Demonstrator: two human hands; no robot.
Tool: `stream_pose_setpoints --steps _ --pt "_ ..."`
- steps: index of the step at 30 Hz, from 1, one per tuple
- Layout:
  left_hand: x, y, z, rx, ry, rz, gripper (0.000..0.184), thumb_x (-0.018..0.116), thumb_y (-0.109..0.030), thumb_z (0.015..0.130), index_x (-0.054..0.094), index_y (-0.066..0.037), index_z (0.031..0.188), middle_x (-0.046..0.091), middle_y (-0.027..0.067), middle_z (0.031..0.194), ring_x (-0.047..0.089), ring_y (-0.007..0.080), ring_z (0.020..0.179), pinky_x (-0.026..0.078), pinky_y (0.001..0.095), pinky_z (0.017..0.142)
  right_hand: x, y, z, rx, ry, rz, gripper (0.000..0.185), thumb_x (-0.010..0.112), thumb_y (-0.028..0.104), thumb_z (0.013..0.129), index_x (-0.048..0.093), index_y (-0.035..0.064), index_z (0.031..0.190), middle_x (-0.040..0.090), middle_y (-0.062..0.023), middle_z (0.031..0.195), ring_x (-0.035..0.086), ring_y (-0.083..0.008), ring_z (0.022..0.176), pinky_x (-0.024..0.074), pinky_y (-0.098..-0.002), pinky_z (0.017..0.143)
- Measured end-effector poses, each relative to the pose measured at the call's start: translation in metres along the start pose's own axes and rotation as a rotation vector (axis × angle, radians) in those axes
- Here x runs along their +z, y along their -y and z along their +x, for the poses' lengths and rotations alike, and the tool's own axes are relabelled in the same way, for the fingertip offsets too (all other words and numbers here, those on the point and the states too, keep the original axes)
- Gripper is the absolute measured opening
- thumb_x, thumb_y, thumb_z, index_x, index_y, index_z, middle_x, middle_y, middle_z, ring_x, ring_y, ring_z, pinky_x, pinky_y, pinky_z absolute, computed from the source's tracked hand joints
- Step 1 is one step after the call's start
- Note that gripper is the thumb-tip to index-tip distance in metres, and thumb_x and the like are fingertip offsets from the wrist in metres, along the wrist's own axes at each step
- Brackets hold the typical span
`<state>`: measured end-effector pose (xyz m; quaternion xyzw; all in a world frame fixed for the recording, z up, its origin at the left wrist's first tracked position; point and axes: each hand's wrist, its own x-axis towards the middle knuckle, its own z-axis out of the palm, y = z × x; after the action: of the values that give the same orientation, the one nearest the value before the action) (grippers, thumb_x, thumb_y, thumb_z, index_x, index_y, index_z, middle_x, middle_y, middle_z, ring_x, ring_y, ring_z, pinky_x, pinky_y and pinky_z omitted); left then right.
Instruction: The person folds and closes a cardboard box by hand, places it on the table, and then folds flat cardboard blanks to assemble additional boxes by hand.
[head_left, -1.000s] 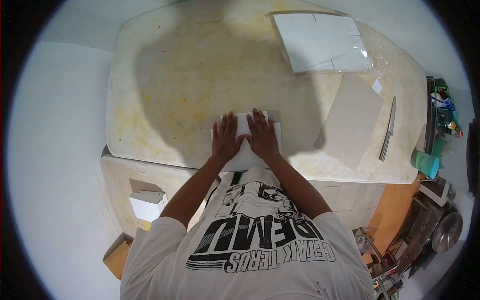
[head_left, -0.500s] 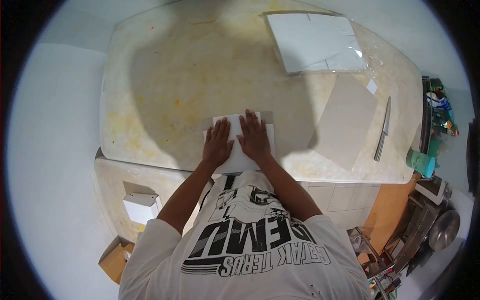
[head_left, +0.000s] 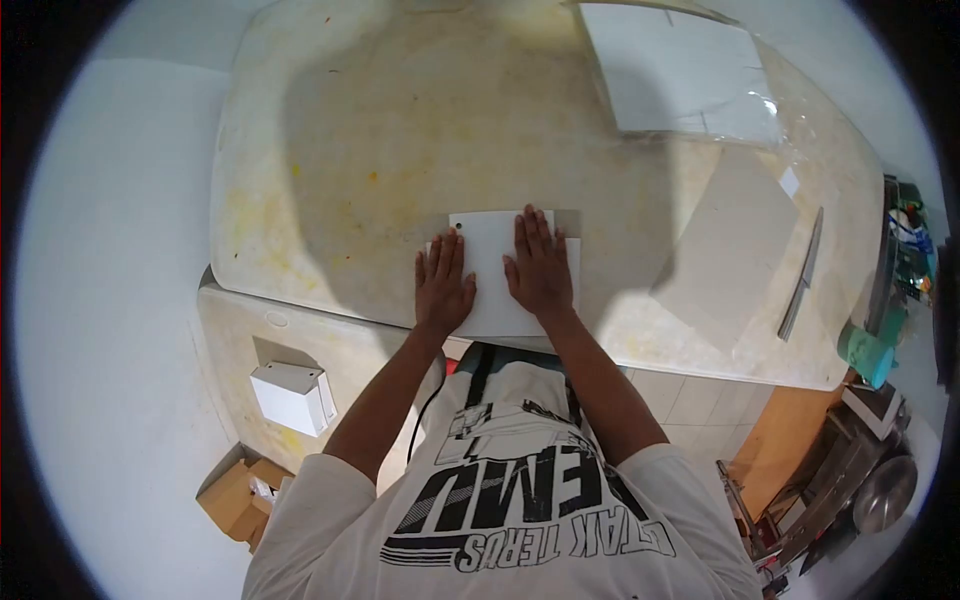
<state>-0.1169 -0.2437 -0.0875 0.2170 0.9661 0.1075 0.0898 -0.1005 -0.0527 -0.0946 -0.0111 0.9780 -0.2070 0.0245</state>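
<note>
A white card piece [head_left: 490, 305] lies flat at the table's near edge, its narrower top part marked by a small dark hole at the left corner. My left hand [head_left: 443, 292] rests flat on its left side, fingers stretched out and pointing away from me. On the right side my right hand [head_left: 540, 272] also lies flat, its fingertips near the card's top edge. Both hands are open and grip nothing. Greyish strips show beside the card's upper part; I cannot tell whether they are board or shadow.
White sheets in clear plastic [head_left: 685, 75] lie at the far right of the stained table [head_left: 330, 220]. Nearer are a grey board [head_left: 730, 250] and a knife [head_left: 802, 275]. A green cup [head_left: 866, 355] stands at the right edge. White folded card pieces [head_left: 290, 398] sit lower left, above a cardboard box [head_left: 235, 500].
The view has shifted, so the table's things appear further right. My left hand has slid down and left on the card, uncovering the hole; my right hand stays flat on it.
</note>
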Motion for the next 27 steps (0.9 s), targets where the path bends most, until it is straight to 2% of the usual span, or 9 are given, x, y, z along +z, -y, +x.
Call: stream_pose_setpoints --steps 9,12,15,18,21,24,27 --pt "0.0013 0.0015 -0.0006 -0.037 -0.007 -0.025 0.063 0.047 -0.028 0.09 0.026 -0.009 0.147 0.022 0.0073 0.154 0.022 0.0298 0.141 0.005 0.0601 0.111 0.001 0.0007 0.0025 0.012 0.039 -0.037 0.063 0.046 0.032 0.091 0.029 0.0017 0.143 0.019 -0.0135 0.153 0.017 -0.0266 0.143 0.0175 -0.0513 0.112" --pt "0.005 0.0012 -0.0018 -0.056 -0.061 -0.007 0.06 0.046 -0.032 0.09 0.031 -0.012 0.145 0.024 0.0028 0.153 0.023 0.0252 0.141 0.005 0.0633 0.109 0.001 -0.0004 0.0026 0.01 0.048 -0.06 0.061 0.043 0.034 0.092 0.03 0.0023 0.143 0.02 -0.0127 0.153 0.017 -0.0253 0.143 0.0167 -0.0502 0.113" --pt "0.004 0.0013 -0.0008 -0.057 -0.056 0.084 0.058 0.046 -0.032 0.09 0.034 -0.014 0.143 0.027 0.0004 0.152 0.025 0.0244 0.139 0.004 0.0669 0.107 0.0038 -0.0018 0.0018 0.002 0.038 -0.074 0.061 0.044 0.033 0.092 0.031 0.0024 0.143 0.021 -0.0127 0.153 0.017 -0.0249 0.143 0.0159 -0.0502 0.113" --pt "0.0051 0.0026 -0.0015 -0.056 -0.057 0.049 0.056 0.047 -0.029 0.091 0.035 -0.014 0.143 0.027 -0.0002 0.152 0.025 0.0254 0.14 -0.001 0.0666 0.107 0.0054 -0.0015 0.0019 0.003 0.052 -0.085 0.061 0.043 0.033 0.092 0.031 0.0026 0.143 0.021 -0.0124 0.153 0.017 -0.0246 0.143 0.0154 -0.0502 0.113" --pt "0.0025 0.0011 -0.0017 -0.066 -0.058 0.031 0.055 0.047 -0.029 0.091 0.036 -0.015 0.143 0.029 0.0 0.151 0.026 0.0245 0.14 -0.001 0.0661 0.107 0.0066 -0.0011 0.002 0.003 0.041 -0.084 0.06 0.043 0.033 0.092 0.031 0.0028 0.143 0.021 -0.0124 0.153 0.017 -0.0246 0.143 0.0155 -0.0503 0.113" --pt "0.0022 0.0002 -0.0019 -0.064 -0.087 0.045 0.055 0.047 -0.031 0.089 0.038 -0.016 0.141 0.029 -0.0025 0.151 0.028 0.0217 0.138 0.005 0.0685 0.106 0.0067 -0.0005 0.0021 0.003 0.031 -0.093 0.06 0.042 0.033 0.093 0.03 0.003 0.144 0.021 -0.0128 0.153 0.018 -0.0249 0.143 0.0154 -0.0502 0.114" --pt "0.0046 0.0024 -0.0025 -0.048 -0.111 0.043 0.055 0.047 -0.03 0.089 0.038 -0.015 0.141 0.028 -0.0021 0.151 0.028 0.0212 0.138 0.005 0.0688 0.105 0.0065 0.0012 0.0032 -0.008 0.025 -0.121 0.061 0.041 0.033 0.093 0.028 0.0031 0.144 0.021 -0.0133 0.153 0.018 -0.0258 0.142 0.0156 -0.0502 0.114"
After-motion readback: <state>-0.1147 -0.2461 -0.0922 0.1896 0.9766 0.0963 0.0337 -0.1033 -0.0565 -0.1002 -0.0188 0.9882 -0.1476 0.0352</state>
